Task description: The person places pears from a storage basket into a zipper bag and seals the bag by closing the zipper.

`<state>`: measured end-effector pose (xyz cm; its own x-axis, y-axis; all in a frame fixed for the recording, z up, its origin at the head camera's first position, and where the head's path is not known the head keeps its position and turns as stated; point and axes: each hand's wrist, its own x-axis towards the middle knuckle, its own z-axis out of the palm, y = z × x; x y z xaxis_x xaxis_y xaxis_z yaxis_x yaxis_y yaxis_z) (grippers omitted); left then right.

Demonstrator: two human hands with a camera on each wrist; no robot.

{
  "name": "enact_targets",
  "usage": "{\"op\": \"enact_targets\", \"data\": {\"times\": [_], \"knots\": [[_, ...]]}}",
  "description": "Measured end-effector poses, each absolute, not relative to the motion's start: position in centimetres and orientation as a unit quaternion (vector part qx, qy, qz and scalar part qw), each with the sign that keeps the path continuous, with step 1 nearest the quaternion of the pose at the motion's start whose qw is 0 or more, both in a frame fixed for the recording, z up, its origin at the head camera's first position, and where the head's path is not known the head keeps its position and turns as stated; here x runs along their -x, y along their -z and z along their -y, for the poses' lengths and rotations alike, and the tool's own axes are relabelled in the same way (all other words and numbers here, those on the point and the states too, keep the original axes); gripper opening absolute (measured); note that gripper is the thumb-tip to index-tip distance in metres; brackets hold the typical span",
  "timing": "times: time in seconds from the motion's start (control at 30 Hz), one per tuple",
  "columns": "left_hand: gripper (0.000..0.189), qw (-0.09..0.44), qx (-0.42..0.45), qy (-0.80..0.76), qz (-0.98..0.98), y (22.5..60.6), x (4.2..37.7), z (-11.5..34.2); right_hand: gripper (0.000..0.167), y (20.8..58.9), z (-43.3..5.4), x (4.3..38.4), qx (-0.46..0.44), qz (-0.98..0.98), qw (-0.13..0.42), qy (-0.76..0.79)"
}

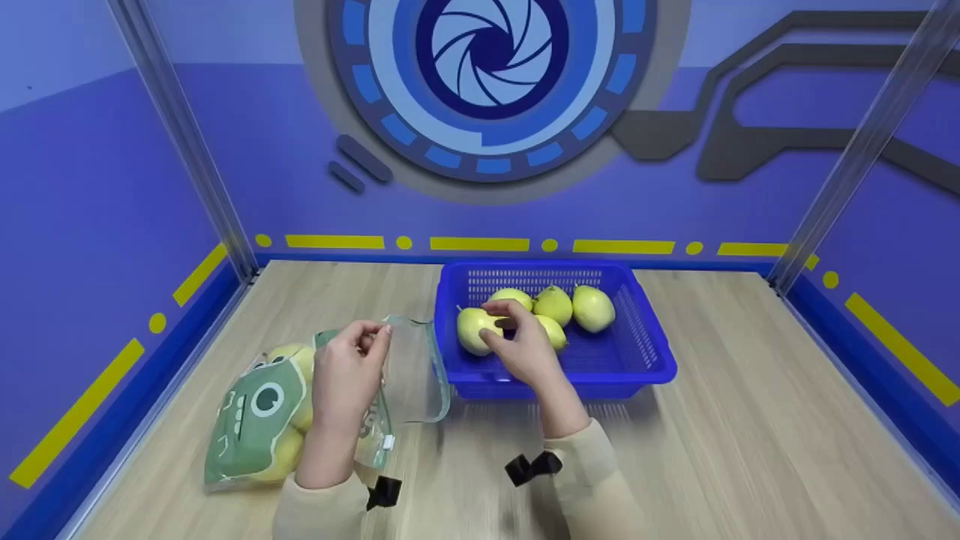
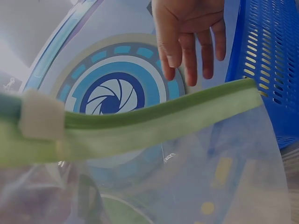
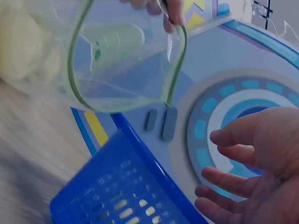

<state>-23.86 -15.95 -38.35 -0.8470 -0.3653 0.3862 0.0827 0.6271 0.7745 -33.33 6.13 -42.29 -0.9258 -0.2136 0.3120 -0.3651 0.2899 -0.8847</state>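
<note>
My left hand (image 1: 346,382) pinches the upper edge of a clear zip bag (image 1: 255,416) with a green cartoon face on it. Several yellow-green pears fill the bag's lower part, and its mouth gapes toward the basket. A white slider (image 2: 42,114) sits on the bag's green zip strip (image 2: 168,112). Over the blue basket (image 1: 652,371), my right hand (image 1: 529,349) hovers with loosely bent, spread fingers, nothing between them in the right wrist view. Nearest to it is a pear (image 1: 474,330) at the basket's left; whether they touch, I cannot tell.
Inside the basket lie several other pears (image 1: 593,309), partly hidden by my right hand. The wooden tabletop (image 1: 750,420) is bounded by blue printed panels (image 1: 495,217) at the back and sides. Metal posts (image 1: 840,165) stand at the back corners.
</note>
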Motion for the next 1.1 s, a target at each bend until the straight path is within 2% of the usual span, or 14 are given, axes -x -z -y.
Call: {"op": "enact_targets", "data": {"times": [0.43,0.57,0.8,1.1], "knots": [[0.019,0.256,-0.087,0.429,0.862,38.2,23.8,15.8,0.04,43.7,-9.3,36.2,-0.099,0.872,0.128,-0.463],[0.019,0.256,-0.087,0.428,0.862,38.3,23.8,15.8,0.042,43.7,-10.0,37.1,-0.084,0.898,0.1,-0.421],[0.019,0.245,-0.091,0.433,0.863,38.4,23.8,15.9,0.051,43.6,-10.4,38.5,-0.053,0.936,0.018,-0.347],[0.018,0.26,-0.074,0.424,0.864,38.5,23.9,16.0,0.059,44.1,-10.7,38.8,-0.029,0.957,-0.044,-0.286]]}}
